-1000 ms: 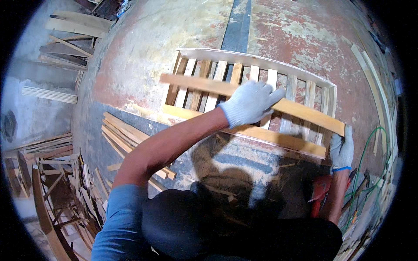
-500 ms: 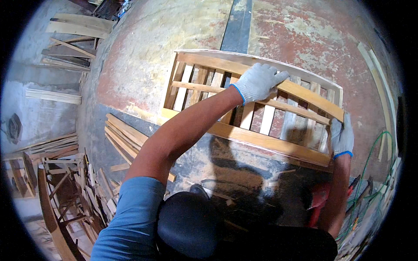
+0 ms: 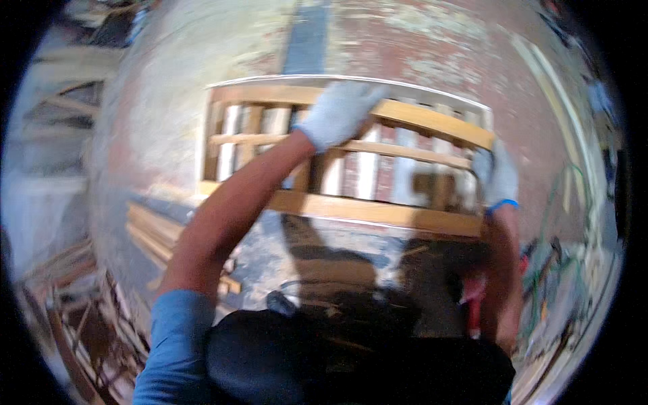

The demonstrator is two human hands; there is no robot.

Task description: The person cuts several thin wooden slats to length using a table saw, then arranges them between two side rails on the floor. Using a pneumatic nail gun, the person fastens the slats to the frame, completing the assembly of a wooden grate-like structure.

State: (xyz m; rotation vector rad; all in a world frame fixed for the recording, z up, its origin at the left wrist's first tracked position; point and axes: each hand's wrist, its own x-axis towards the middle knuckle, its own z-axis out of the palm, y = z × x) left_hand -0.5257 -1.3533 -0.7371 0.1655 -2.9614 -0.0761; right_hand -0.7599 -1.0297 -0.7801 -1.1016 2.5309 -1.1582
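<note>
A slatted wooden frame [image 3: 378, 208] lies on the floor ahead of me, with light crosswise slats between long rails. My left hand [image 3: 339, 116], in a white knit glove with a blue cuff, is closed over its far upper rail [image 3: 432, 121], around mid-length. At the frame's right end, my right hand [image 3: 498, 177] grips the corner where that rail ends. This hand wears a similar glove; its fingers are blurred and partly hidden. A thinner middle rail [image 3: 405, 154] runs beneath the upper one.
Loose wooden strips [image 3: 152, 233] lie on the floor left of the frame. Scrap wood [image 3: 84, 331] is heaped at the lower left. A green hose or cord [image 3: 533, 283] and long pale strips [image 3: 550, 88] are along the right side. Something red [image 3: 474, 297] is near my right forearm.
The whole view has shifted and blurred, so the frame and both hands appear farther left. Both hands keep nearly the same places on the frame.
</note>
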